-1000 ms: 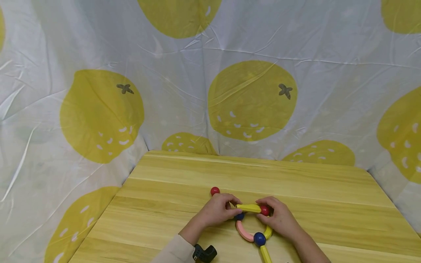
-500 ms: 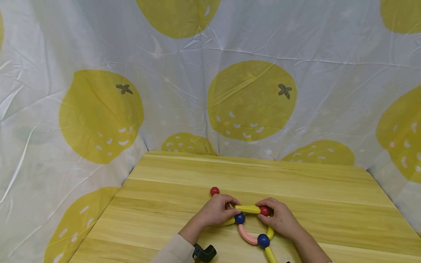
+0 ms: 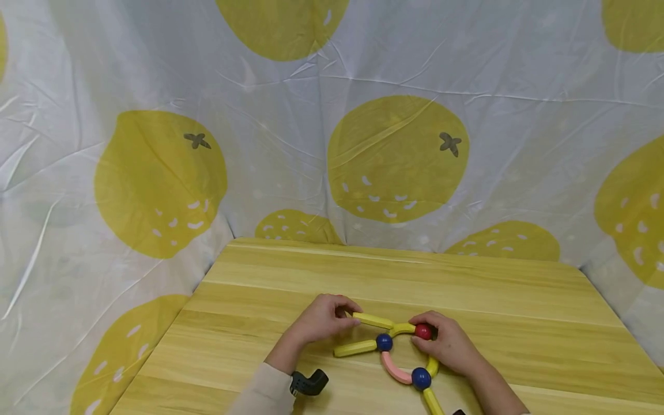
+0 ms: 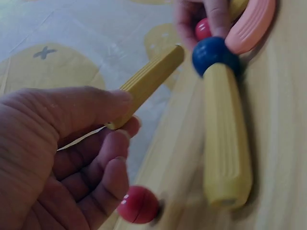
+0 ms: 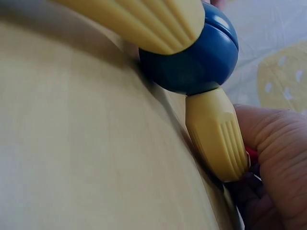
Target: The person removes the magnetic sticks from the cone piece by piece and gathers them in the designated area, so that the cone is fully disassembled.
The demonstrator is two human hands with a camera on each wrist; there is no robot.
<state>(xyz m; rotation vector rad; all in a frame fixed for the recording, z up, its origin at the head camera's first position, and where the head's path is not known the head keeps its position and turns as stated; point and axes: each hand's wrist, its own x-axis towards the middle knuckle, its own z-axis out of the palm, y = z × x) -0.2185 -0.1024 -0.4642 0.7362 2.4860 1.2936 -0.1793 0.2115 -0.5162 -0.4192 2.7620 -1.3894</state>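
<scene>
A lemon-print cloth [image 3: 282,167] hangs behind a wood-grain table [image 3: 467,285], where a person in a pale sleeve [image 3: 261,392] works over a toy ring [image 3: 396,369] of rods and balls at lower center of the head view.

The left hand [image 3: 323,320] has moved outward in the last half second, pinching a loose yellow rod [image 3: 372,320] between thumb and fingers. The right hand [image 3: 449,341], little shifted, grips the ring's red ball [image 3: 423,331].

The shift uncovers a side yellow rod [image 3: 355,349], running left from the far blue ball [image 3: 384,342], and an upper curved yellow rod [image 3: 402,329], reaching from the red ball toward that same blue ball; whether they touch is hard to tell. A pink curved rod [image 4: 254,24] links it to the near blue ball [image 3: 421,378], where a lower yellow rod [image 3: 433,400] points toward the person.

The left wrist view shows the loose rod's far end in the air, apart from the far blue ball, suggesting a piece unjoined for now, with the ring holding without it. Smallest, a second red ball [image 4: 139,205] sits on the table by the left hand, which now largely hides it from the head camera.
</scene>
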